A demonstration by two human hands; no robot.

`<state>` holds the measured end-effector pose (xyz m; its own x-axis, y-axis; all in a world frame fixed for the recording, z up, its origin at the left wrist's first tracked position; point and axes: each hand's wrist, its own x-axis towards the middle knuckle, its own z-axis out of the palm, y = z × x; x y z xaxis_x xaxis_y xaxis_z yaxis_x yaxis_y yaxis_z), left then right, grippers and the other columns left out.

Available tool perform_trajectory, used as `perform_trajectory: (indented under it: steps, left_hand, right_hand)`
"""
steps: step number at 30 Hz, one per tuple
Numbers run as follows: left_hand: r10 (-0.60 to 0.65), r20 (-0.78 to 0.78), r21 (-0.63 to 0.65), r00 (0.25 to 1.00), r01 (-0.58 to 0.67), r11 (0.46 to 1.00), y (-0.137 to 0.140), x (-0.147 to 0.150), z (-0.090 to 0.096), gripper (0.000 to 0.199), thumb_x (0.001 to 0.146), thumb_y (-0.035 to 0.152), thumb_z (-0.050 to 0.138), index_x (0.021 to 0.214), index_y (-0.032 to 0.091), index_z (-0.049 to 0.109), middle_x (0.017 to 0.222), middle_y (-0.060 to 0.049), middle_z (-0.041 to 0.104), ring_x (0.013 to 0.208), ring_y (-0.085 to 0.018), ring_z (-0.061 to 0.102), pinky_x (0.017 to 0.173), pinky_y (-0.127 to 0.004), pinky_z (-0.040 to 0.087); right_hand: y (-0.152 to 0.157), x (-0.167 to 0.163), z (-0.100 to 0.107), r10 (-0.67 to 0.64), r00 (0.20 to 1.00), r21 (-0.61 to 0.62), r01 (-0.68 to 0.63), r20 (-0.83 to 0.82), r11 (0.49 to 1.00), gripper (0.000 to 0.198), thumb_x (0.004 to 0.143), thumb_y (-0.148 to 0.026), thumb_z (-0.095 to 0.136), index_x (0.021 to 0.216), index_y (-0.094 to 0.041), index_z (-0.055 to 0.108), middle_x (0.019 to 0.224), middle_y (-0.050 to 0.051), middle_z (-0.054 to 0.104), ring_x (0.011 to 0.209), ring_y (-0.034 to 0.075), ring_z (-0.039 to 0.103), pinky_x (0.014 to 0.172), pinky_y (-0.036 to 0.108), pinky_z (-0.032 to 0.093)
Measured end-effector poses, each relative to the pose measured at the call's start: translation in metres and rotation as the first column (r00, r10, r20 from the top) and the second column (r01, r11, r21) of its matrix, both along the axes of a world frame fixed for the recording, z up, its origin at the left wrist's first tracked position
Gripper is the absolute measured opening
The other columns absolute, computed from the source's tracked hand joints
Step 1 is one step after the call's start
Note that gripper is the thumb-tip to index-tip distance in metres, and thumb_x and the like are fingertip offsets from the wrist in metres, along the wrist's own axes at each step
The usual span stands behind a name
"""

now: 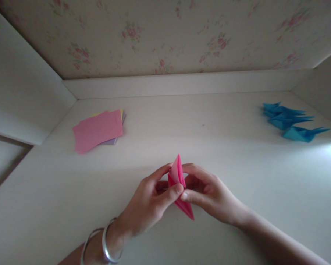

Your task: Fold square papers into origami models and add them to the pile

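Observation:
A folded piece of bright pink origami paper (175,173) is held between my two hands over the white table, one point up and away from me, the other down toward me. My left hand (151,200) pinches it from the left, thumb on its near face and fingers behind. From the right, my right hand (209,195) grips its edge, with the thumb tip beside the left thumb and the index finger near the upper part. Some fingertips of both hands are hidden behind the paper.
A stack of paper sheets (99,130), pink on top with yellow and purple edges showing, lies at the left on the white table (165,125). Several folded blue paper figures (299,134) sit at the far right. A floral-patterned wall (143,48) rises behind.

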<state>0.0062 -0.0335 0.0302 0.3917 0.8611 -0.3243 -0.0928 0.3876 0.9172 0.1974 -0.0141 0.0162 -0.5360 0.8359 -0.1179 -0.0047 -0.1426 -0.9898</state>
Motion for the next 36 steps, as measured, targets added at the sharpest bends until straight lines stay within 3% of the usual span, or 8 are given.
perform_trajectory:
  steps: [8,14,21,27,32,36]
  left_hand:
    - [0.015,-0.07,0.079,0.997,-0.01,0.997,-0.001,0.001,-0.001,0.038,0.093,0.033,0.062,0.128,0.02,0.058,0.078,0.0,0.063,0.069,-0.012,0.056,0.061,-0.021,0.045]
    - [0.002,-0.13,0.166,0.992,0.02,0.986,0.0,0.0,0.002,0.037,0.096,0.037,0.058,0.128,0.019,0.058,0.085,-0.001,0.066,0.072,-0.013,0.057,0.061,-0.021,0.044]
    - [0.05,-0.139,0.155,0.989,-0.028,0.987,0.0,-0.003,-0.005,0.043,0.094,0.039,0.06,0.132,0.02,0.054,0.086,-0.003,0.069,0.073,-0.015,0.062,0.06,-0.021,0.047]
    - [0.06,-0.066,0.068,0.996,-0.056,0.996,-0.002,-0.003,-0.008,0.056,0.088,0.037,0.069,0.137,0.019,0.05,0.088,-0.006,0.07,0.081,-0.02,0.066,0.067,-0.026,0.053]
    - [0.071,-0.126,0.096,0.989,-0.059,0.994,-0.003,-0.003,-0.008,0.045,0.091,0.039,0.065,0.13,0.02,0.056,0.088,-0.005,0.07,0.075,-0.017,0.064,0.062,-0.023,0.049]
    - [0.023,-0.111,0.074,0.994,-0.015,0.997,-0.001,-0.004,-0.003,0.047,0.091,0.041,0.064,0.133,0.02,0.056,0.094,-0.006,0.072,0.085,-0.02,0.066,0.07,-0.027,0.052]
  right_hand:
    - [-0.002,-0.001,0.001,0.002,0.998,0.032,-0.003,0.056,0.999,0.043,0.084,-0.04,0.074,0.121,-0.021,0.063,0.11,0.009,0.067,0.079,0.016,0.067,0.069,0.03,0.057]
    - [-0.001,-0.001,-0.001,-0.007,0.999,0.019,0.006,0.05,1.0,0.039,0.088,-0.042,0.069,0.119,-0.02,0.061,0.09,0.005,0.068,0.072,0.014,0.063,0.062,0.026,0.052]
    - [-0.001,0.0,-0.002,-0.036,0.997,0.014,0.036,0.07,0.999,0.037,0.088,-0.044,0.068,0.115,-0.02,0.061,0.086,0.004,0.066,0.075,0.016,0.064,0.065,0.029,0.053]
    - [-0.002,0.0,-0.004,-0.032,0.999,0.023,0.031,0.04,0.999,0.041,0.085,-0.043,0.072,0.12,-0.023,0.061,0.094,0.004,0.064,0.073,0.014,0.062,0.068,0.031,0.056]
    - [-0.002,0.0,-0.003,-0.025,0.999,0.044,0.024,0.032,0.999,0.047,0.082,-0.043,0.075,0.122,-0.024,0.06,0.101,0.005,0.063,0.077,0.015,0.063,0.07,0.031,0.057]
    - [-0.002,0.001,0.0,-0.012,1.0,0.023,0.012,-0.001,1.0,0.044,0.084,-0.043,0.073,0.121,-0.023,0.06,0.103,0.005,0.062,0.081,0.016,0.063,0.074,0.033,0.057]
